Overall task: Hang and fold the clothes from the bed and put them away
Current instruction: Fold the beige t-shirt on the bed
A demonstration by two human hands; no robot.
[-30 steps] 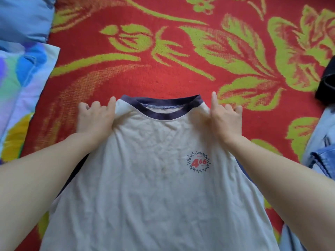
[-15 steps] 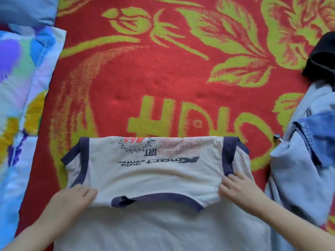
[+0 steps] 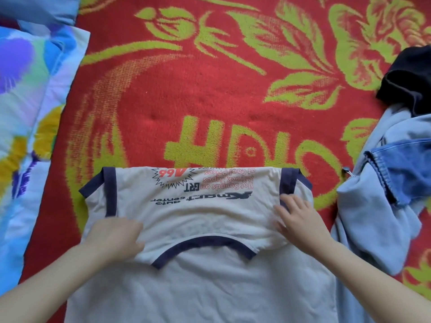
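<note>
**One shirt half folded, a heap still waiting**

The task looks to be in its early part. A cream T-shirt [image 3: 210, 217] lies flat on the near middle of the red flowered blanket [image 3: 210, 89]. Its upper part is turned down toward the person, so one fold is made. The lower body of the shirt runs out of view at the blanket's near edge, so the shirt needs further folds and is not yet put away.

At the blanket's right edge lie a denim garment [image 3: 401, 166] and a pale blue garment [image 3: 363, 217], bunched together and unfolded. A black garment [image 3: 410, 78] sits crumpled beyond them. Nothing in view hangs. Bright floral bedding [image 3: 30, 113] lies along the blanket's left edge.

The left hand [image 3: 116, 238] has its grip curled, pinching the folded layer just left of the navy collar [image 3: 205, 243]. The right hand [image 3: 300, 222] has its grip spread, fingers flat on the folded layer beside the right navy sleeve band [image 3: 288, 185].

The shirt is thin, soft and faintly creased, with navy trim at the collar and both sleeves. Its turned-over panel shows upside-down print: black "Kmart auto center" lettering, red lines of text and a starburst.
</note>
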